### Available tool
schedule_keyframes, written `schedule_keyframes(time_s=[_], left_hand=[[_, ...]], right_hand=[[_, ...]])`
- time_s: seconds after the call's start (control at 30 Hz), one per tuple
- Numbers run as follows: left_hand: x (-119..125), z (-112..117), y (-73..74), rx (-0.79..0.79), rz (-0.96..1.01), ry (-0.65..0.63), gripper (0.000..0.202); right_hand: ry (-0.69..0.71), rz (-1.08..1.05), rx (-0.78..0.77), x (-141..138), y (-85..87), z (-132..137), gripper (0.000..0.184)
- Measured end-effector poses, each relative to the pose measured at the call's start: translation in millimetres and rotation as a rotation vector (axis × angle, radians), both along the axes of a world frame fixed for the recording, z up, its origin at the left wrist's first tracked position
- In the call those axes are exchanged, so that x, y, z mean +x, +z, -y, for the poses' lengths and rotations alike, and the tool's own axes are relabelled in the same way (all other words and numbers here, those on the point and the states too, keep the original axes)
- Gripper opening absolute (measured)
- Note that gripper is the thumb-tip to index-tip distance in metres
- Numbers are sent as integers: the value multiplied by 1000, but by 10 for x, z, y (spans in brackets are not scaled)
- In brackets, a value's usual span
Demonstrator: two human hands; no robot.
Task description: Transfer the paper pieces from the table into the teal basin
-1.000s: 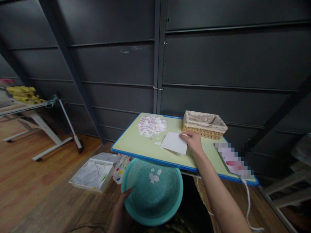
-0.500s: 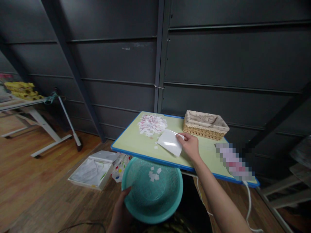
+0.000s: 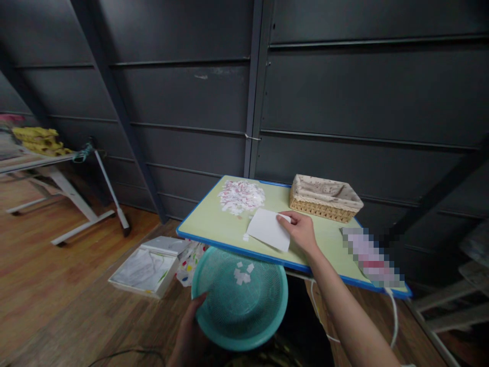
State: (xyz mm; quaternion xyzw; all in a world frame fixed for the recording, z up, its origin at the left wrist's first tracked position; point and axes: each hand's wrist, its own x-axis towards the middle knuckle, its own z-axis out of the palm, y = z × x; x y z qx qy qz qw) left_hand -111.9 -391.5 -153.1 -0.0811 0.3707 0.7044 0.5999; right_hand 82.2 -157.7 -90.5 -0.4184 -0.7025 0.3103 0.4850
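Observation:
My right hand (image 3: 300, 228) pinches the right edge of a white card (image 3: 269, 229), its lower edge close to the tabletop. Behind the card lies a heap of small white and pink paper scraps (image 3: 241, 196). A few loose scraps (image 3: 245, 237) are by the card's left corner. My left hand (image 3: 194, 321) grips the left rim of a teal plastic basin (image 3: 240, 316) with mesh-like sides, held below the table's front edge. Several white paper pieces (image 3: 242, 275) rest inside it.
The pale yellow table (image 3: 206, 229) has a blue edge. On it stand a cloth-lined wicker basket (image 3: 324, 204) and, at right, a blurred-out item (image 3: 372, 260). An open white box (image 3: 145, 270) and a dotted plastic bag (image 3: 191, 260) lie on the floor. White cable (image 3: 393, 316) hangs at right.
My right hand has tilted the white card, so its glare is gone, and brought it slightly lower and to the right. The basin and my left hand look unchanged.

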Motion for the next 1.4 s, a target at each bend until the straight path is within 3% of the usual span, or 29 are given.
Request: schedule_keyframes(time_s=[0.1, 0.3, 0.47, 0.67, 0.97, 1.1, 1.27, 1.4], left_hand=[[-2, -50, -31, -84, -56, 24, 74], [-41, -44, -122, -35, -125, 17, 65], [-53, -4, -81, -19, -100, 6, 69], [-39, -14, 34, -32, -133, -29, 79], [-35, 13, -12, -45, -134, -14, 65], [-32, 5, -10, -65, -146, 9, 65], [-30, -33, -28, -82, -135, 48, 67], [-22, -56, -22, -96, -98, 27, 66]], right_hand=[[-14, -10, 48, 35, -24, 52, 36], [-64, 135, 245, 43, -77, 277, 30], [72, 203, 451, 50, -148, 546, 22], [272, 271, 446, 123, -136, 762, 25], [320, 167, 387, 182, -107, 846, 22], [138, 134, 323, 200, -49, 685, 19], [-135, 192, 246, 178, 129, 148, 32], [-69, 265, 248, 73, 192, -254, 34]])
